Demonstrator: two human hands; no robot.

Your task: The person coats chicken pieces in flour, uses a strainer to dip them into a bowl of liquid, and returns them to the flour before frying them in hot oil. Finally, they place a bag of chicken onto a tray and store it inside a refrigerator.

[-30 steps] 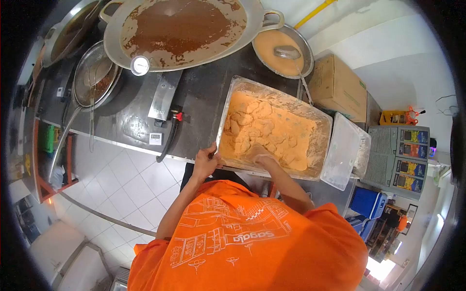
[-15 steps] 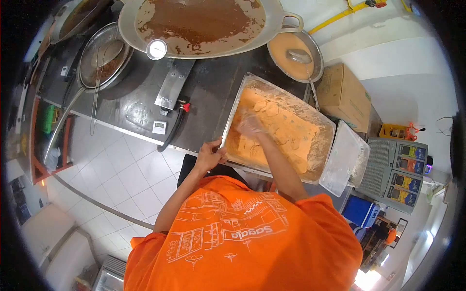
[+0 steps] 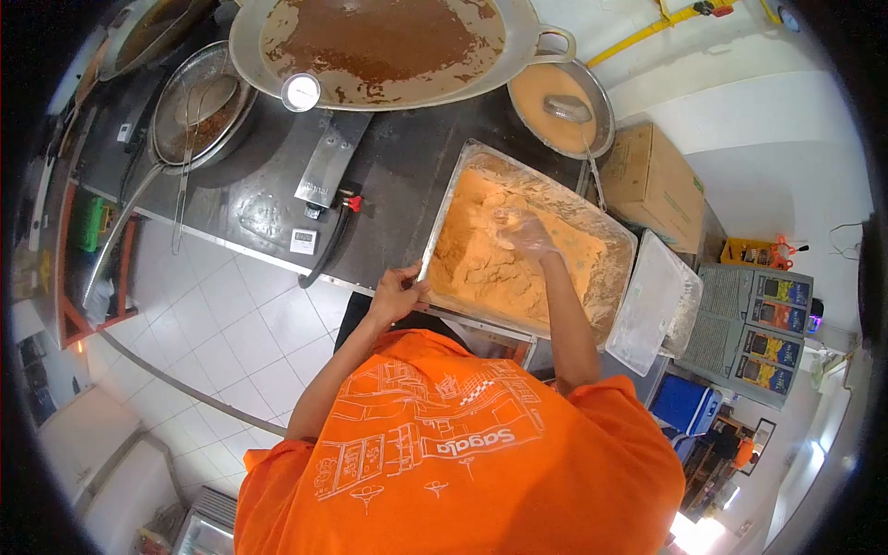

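A rectangular metal tray [image 3: 443, 212] full of orange floured pieces [image 3: 481, 268] sits on the dark counter in front of me. My left hand [image 3: 398, 294] grips the tray's near left corner at its rim. My right hand [image 3: 524, 234], in a thin clear glove dusted with flour, is down in the middle of the tray among the coated pieces. Whether its fingers close on a piece cannot be made out.
A big wok of brown oil [image 3: 388, 42] with a dial thermometer [image 3: 302, 92] stands at the back. A strainer pan [image 3: 199, 111] is at left, a bowl of orange batter with a ladle [image 3: 561, 109] at right. A clear plastic tub [image 3: 652, 301] and a cardboard box [image 3: 655, 180] flank the tray.
My right hand swept from the tray's near edge to its left part, then to the middle, stirring the coated pieces. The left hand stayed on the tray's corner.
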